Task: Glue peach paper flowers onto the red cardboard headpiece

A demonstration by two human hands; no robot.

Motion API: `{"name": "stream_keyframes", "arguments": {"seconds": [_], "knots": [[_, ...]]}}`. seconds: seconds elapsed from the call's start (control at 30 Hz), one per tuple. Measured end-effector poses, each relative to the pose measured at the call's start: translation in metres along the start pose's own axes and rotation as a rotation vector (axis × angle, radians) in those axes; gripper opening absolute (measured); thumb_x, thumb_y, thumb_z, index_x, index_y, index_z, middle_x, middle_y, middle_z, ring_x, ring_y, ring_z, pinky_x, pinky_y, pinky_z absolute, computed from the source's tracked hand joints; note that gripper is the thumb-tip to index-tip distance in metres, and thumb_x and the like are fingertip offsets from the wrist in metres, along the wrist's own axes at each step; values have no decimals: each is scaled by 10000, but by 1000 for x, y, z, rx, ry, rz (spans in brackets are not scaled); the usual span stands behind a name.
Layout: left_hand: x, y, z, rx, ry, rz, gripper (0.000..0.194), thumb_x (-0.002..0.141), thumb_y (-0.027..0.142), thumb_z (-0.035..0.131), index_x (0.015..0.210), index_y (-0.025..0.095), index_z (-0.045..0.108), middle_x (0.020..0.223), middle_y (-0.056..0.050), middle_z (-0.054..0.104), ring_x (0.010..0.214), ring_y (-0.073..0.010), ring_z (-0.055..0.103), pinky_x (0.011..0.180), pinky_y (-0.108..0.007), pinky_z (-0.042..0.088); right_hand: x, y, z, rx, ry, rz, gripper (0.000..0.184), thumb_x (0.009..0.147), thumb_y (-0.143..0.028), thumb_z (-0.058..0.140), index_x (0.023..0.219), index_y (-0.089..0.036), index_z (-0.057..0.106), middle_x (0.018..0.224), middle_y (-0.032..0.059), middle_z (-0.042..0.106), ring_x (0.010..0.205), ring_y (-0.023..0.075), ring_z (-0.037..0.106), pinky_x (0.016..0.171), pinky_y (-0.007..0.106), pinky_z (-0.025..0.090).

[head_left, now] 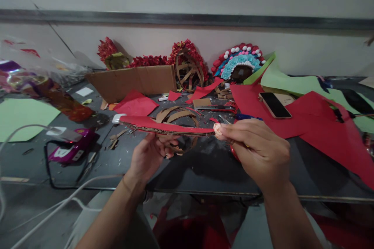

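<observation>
I hold a long cardboard strip faced with red paper (163, 126) level above the dark table (204, 167). My left hand (147, 157) grips it from below near its middle, fingers curled round it. My right hand (257, 149) pinches the strip's right end between thumb and fingers. Red-handled scissors (233, 151) lie just under my right hand, mostly hidden by it. Curved bare cardboard strips (175, 114) lie on the table behind the red strip.
A phone (274, 105) rests on red paper sheets (327, 132) at right, with green paper (295, 83) behind. A cardboard box (134, 81), red flower pieces and a decorated headpiece (239, 62) stand by the wall. A purple glue gun (73, 149) and white cables lie at left.
</observation>
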State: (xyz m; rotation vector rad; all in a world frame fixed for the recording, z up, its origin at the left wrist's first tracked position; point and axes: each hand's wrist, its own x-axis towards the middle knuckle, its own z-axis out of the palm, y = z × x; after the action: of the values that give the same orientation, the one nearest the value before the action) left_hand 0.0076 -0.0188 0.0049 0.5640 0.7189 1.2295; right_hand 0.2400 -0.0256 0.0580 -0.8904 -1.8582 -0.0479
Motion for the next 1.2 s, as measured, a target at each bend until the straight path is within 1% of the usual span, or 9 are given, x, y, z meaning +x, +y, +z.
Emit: {"name": "stream_keyframes", "arguments": {"seconds": [0.1,0.27,0.4,0.53,0.7,0.93,1.1,1.2], "knots": [[0,0,1,7,4,6,295,829,247,461,740,102,702,737,-129,721,557,-185,643,436,-240,488,0,0,0,11,-3,1,207,776,-52,587,832,-233,669,813,1,719,733,139,651,712,317,517],[0,-1,-2,39,-47,40,258,800,230,498,775,95,715,765,-123,723,589,-187,643,467,-248,499,-1,1,0,29,-7,6,223,756,-24,600,846,-217,667,834,11,717,755,140,644,719,319,519],[0,-1,-3,61,-62,45,234,784,256,530,785,115,718,774,-115,724,620,-188,647,462,-232,491,-1,1,0,31,-15,3,219,754,-17,599,834,-210,665,830,16,716,756,138,642,727,322,517],[0,-1,-2,80,-72,43,225,778,273,548,780,126,719,765,-109,725,607,-181,644,471,-228,492,-1,1,0,35,-12,5,208,758,-34,603,837,-217,664,825,11,715,754,137,642,722,321,519],[0,-1,-3,75,-94,50,232,758,298,590,793,112,724,778,-112,727,602,-181,644,479,-230,499,-2,1,1,42,-24,26,217,765,-36,595,854,-220,666,826,4,714,765,137,639,732,322,519],[1,-2,-5,38,-117,50,233,751,301,608,814,109,725,790,-114,730,666,-198,660,478,-225,506,-3,3,0,46,-24,20,210,765,-38,597,844,-219,669,838,7,714,766,140,641,727,322,516],[1,-1,-5,63,-109,41,245,740,301,611,781,89,727,756,-111,727,573,-172,639,479,-233,511,-2,2,-1,46,-21,20,215,767,-37,592,842,-223,670,828,3,714,758,139,644,725,321,517],[0,-1,-5,61,-101,51,240,748,291,598,780,88,724,745,-115,725,590,-181,644,481,-240,512,-2,0,-1,42,-15,17,211,763,-29,591,835,-209,672,823,9,715,754,140,644,724,319,517]]}}
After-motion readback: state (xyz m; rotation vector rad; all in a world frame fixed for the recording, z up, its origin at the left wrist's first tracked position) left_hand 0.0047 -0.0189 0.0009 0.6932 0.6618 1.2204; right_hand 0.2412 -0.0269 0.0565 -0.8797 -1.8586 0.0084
